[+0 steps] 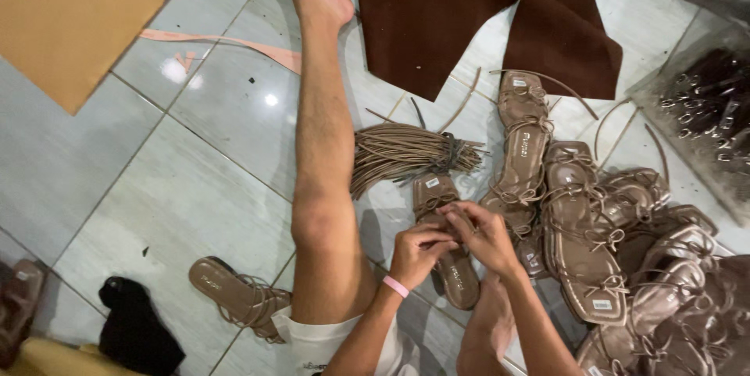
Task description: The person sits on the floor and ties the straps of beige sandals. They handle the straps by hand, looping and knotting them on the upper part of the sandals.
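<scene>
Both hands are working on one brown sandal (451, 263) lying on the tiled floor (156, 188), just right of the person's outstretched leg (324, 188). The left hand (418, 255), pink band at the wrist, has its fingers pinched on the thin straps over the sandal's middle, and the right hand (486, 237) pinches the same straps, touching the left one. Just above the sandal is a bundle of tan cords (406, 153). To the sandal's right sits a pile of matching sandals (625, 266), and one more sandal (234, 291) lies left of the leg.
</scene>
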